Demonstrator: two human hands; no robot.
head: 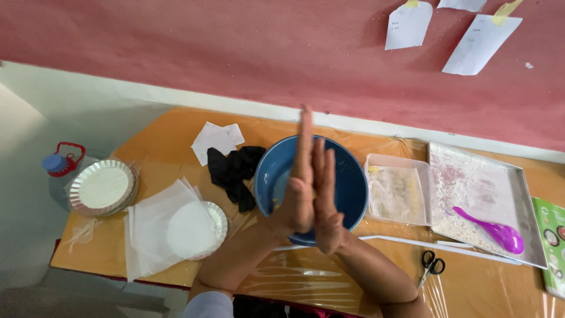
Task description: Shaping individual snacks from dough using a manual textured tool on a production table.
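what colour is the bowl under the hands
Blue: the round bowl below the pressed-together hands, seen best in the head view.

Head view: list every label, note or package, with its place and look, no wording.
Paper notes: three white slips taped to the red wall, top right.
Green package: flat, with round pictures, at the table's right edge.
Foil plate stack: round, silver, in clear wrap, table's left end.

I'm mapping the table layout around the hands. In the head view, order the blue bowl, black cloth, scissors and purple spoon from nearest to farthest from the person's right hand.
From the right hand, pressed palm to palm with the left hand:
1. Blue bowl, directly beneath and behind the hands.
2. Black cloth, to the left beside the bowl.
3. Scissors, to the right near the table's front edge; close to the cloth's distance, hard to call.
4. Purple spoon, far right on the metal tray.
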